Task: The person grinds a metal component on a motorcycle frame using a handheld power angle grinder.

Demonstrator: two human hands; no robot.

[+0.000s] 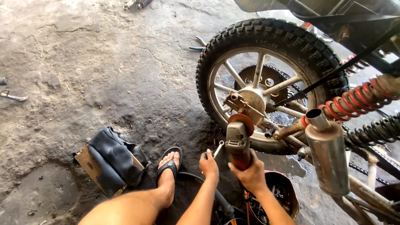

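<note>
The right hand (pixel 250 171) gripped a red-bodied angle grinder (pixel 238 139) with its disc up against the spoked rear motorcycle wheel (pixel 266 83), near the axle. Just left, the left hand (pixel 208 164) pinched a small silver wrench (pixel 218 148), ready.

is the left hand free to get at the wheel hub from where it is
Probably not right away. The left hand already grips a wrench, and the angle grinder in the right hand sits between it and the wheel hub.
</note>
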